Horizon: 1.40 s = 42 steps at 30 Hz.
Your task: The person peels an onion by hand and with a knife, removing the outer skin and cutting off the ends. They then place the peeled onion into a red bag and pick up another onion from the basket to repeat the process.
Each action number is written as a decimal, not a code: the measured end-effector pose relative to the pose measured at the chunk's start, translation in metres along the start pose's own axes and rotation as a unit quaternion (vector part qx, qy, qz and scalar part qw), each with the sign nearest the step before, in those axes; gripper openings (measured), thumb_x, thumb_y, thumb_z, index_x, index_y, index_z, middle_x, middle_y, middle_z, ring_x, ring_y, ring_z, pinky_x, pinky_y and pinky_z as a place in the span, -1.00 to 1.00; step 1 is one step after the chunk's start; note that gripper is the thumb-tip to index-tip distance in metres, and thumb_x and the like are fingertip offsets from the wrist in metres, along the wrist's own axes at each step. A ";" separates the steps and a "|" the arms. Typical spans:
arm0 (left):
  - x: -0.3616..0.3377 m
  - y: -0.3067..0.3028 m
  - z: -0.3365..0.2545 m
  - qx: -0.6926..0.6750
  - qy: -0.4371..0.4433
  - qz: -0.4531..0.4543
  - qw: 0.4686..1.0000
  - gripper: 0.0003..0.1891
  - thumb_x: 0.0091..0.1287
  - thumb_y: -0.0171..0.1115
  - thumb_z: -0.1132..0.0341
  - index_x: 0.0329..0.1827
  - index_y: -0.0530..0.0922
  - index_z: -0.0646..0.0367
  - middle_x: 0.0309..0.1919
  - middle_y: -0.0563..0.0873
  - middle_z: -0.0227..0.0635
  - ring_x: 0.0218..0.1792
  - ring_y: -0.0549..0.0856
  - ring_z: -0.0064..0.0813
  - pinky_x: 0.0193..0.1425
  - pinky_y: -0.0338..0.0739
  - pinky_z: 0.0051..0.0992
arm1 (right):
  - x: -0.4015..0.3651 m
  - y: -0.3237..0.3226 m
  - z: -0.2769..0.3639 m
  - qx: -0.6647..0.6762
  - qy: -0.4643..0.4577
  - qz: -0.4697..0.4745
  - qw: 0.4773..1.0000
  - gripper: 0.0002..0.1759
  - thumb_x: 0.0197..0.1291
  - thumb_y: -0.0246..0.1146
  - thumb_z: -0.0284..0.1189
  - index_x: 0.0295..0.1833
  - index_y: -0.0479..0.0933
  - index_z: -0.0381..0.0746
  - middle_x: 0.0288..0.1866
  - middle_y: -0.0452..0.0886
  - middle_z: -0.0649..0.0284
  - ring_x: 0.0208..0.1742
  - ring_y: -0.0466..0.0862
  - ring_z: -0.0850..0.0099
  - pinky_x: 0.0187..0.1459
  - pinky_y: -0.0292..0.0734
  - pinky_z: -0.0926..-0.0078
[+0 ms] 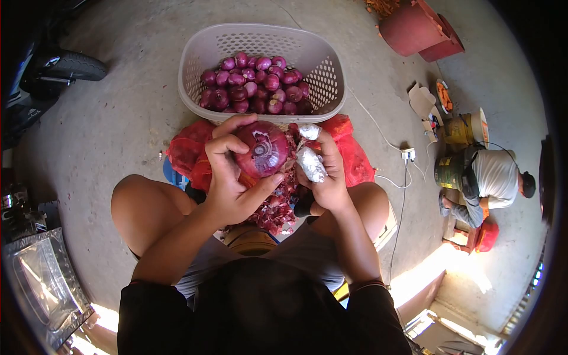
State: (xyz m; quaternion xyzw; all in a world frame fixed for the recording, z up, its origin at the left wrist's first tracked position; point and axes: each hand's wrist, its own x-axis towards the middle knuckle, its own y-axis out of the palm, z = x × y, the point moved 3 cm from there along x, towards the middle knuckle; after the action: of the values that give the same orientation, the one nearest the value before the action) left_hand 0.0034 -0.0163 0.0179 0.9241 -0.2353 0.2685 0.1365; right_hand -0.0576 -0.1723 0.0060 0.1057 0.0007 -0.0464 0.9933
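Observation:
In my left hand [228, 168] is a large red onion [261, 149], its root end facing up towards the camera. My right hand [328, 171], close to the onion's right side, has its fingers bent round a silvery foil-like wrapping [311, 164]; whether a tool is inside cannot be made out. A second silvery piece [309, 131] shows at its fingertips. Beneath both hands lies a heap of dark red onion skins [275, 213]. Just beyond them stands a grey plastic basket [260, 32] holding several peeled-looking red onions [251, 89].
Red mesh bags [355, 157] lie on both sides of the skins. A white cable runs to a socket block [408, 154]. At the right sits another person [497, 177] beside buckets [458, 129]. Red tubs [411, 26] stand at the back, a motorbike wheel [74, 65] at the left.

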 end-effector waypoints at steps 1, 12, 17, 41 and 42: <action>0.000 -0.001 0.000 -0.002 0.000 0.000 1.000 -0.39 0.02 0.35 0.55 0.01 0.11 0.07 0.21 0.20 0.05 0.25 0.27 -0.22 0.30 0.22 -0.28 | 0.000 0.000 0.001 0.010 0.004 -0.007 1.000 -0.56 0.25 0.12 -0.54 0.24 0.28 -0.15 -0.26 0.50 0.39 -0.39 0.41 0.71 -0.40 0.32 0.73; 0.003 -0.004 0.002 0.049 -0.008 -0.017 0.999 -0.41 0.00 0.36 0.56 -0.01 0.14 0.10 0.20 0.23 0.04 0.26 0.28 -0.21 0.32 0.17 -0.27 | 0.001 0.013 0.010 -0.030 -0.069 0.045 0.996 -0.44 0.22 0.15 -0.56 0.30 0.14 -0.22 -0.13 0.57 0.22 -0.19 0.53 0.61 -0.17 0.42 0.61; 0.002 -0.004 0.004 0.061 0.000 -0.010 0.998 -0.41 -0.01 0.36 0.56 -0.02 0.15 0.11 0.19 0.24 0.03 0.23 0.30 -0.23 0.30 0.20 -0.27 | -0.003 0.007 0.004 -0.075 -0.034 0.058 0.995 -0.45 0.22 0.13 -0.59 0.30 0.14 -0.22 -0.07 0.55 0.20 -0.05 0.53 0.55 -0.16 0.44 0.65; 0.014 -0.021 -0.010 -0.093 -0.170 0.202 0.960 -0.32 -0.03 0.18 0.46 0.26 0.23 0.26 0.12 0.41 -0.11 0.17 0.41 -0.34 0.29 0.25 -0.37 | 0.006 -0.013 0.016 -0.439 -0.060 -0.047 0.895 -0.34 -0.02 0.37 -0.39 0.16 0.20 -0.26 -0.42 0.59 0.03 -0.39 0.64 0.07 -0.41 0.48 0.27; 0.019 -0.018 -0.012 -0.060 -0.187 0.258 0.946 -0.24 0.05 0.27 0.09 0.30 0.24 0.28 0.01 0.49 -0.16 0.09 0.48 -0.35 0.26 0.27 -0.37 | 0.006 -0.015 0.016 -0.473 -0.039 -0.022 0.880 -0.34 -0.03 0.37 -0.37 0.16 0.21 -0.26 -0.43 0.59 0.02 -0.38 0.64 0.05 -0.42 0.47 0.24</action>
State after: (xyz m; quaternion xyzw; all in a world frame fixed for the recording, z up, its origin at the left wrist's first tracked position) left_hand 0.0211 -0.0033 0.0362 0.8556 -0.5023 0.1027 0.0709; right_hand -0.0529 -0.1904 0.0183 -0.3788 -0.0141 -0.0663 0.9230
